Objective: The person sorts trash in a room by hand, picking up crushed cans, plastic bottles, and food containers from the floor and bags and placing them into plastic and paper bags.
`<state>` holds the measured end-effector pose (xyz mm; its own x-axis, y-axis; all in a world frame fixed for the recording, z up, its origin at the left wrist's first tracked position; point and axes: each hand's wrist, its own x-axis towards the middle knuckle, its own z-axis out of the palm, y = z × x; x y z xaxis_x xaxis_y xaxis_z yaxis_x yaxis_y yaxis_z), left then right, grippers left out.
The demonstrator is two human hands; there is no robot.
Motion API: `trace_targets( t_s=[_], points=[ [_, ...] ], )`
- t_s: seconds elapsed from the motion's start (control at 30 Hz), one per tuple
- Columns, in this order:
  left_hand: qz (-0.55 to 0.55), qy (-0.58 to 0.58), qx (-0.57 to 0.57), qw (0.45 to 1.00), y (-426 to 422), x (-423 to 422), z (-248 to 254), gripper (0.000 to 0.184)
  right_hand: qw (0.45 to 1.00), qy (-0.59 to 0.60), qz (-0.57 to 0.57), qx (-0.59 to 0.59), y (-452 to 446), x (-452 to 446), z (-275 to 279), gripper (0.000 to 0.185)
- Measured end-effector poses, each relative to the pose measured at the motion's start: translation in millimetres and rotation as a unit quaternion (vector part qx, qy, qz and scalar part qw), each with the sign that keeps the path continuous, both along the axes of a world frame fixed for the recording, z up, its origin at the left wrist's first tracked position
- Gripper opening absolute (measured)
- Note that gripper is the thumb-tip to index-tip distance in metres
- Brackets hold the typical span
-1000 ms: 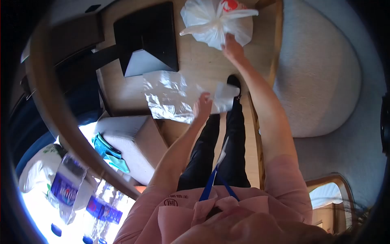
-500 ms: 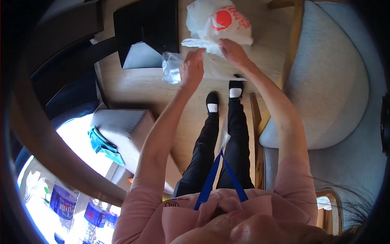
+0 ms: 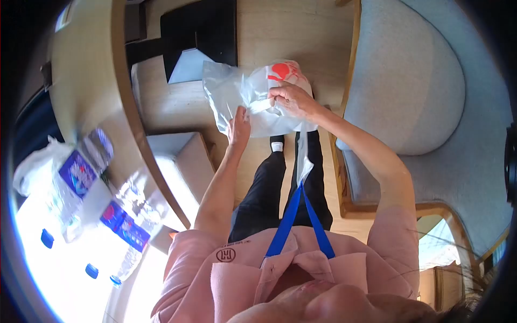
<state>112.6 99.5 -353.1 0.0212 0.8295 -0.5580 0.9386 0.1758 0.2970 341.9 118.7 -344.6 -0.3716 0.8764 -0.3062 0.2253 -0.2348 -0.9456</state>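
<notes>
In front of my legs I hold a white plastic bag with a red print, spread out together with clear plastic film. My left hand is closed on the film's lower edge, thumb and fingers pressed together. My right hand pinches the plastic bag just below the red print. A gathered white strip of plastic runs between the two hands. Whether the film and the printed bag are one piece, I cannot tell.
Left of me, a bright table carries bottles with purple labels, loose blue caps and a crumpled clear bag. A grey padded chair stands close on my right. A grey stool and a black panel are ahead left.
Both hands have come nearer my body with the plastic, which is now spread wider. The left hand sits lower. My view has shifted, showing more of the table.
</notes>
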Motion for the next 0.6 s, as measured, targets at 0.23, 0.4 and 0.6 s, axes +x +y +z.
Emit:
trace_targets(
  t_s=[0.23, 0.4, 0.6],
  points=[
    [0.018, -0.143, 0.092, 0.985, -126, -78, 42, 0.017, 0.979, -0.155, 0.099, 0.091, -95, -55, 29, 0.009],
    [-0.016, -0.265, -0.019, 0.964, -165, -72, 117, 0.015, 0.933, -0.203, 0.288, 0.070, -140, -88, 37, 0.015],
    [-0.020, -0.274, -0.097, 0.956, -226, -104, 124, 0.017, 0.955, -0.229, 0.175, 0.064, -230, -100, 63, 0.011]
  ],
)
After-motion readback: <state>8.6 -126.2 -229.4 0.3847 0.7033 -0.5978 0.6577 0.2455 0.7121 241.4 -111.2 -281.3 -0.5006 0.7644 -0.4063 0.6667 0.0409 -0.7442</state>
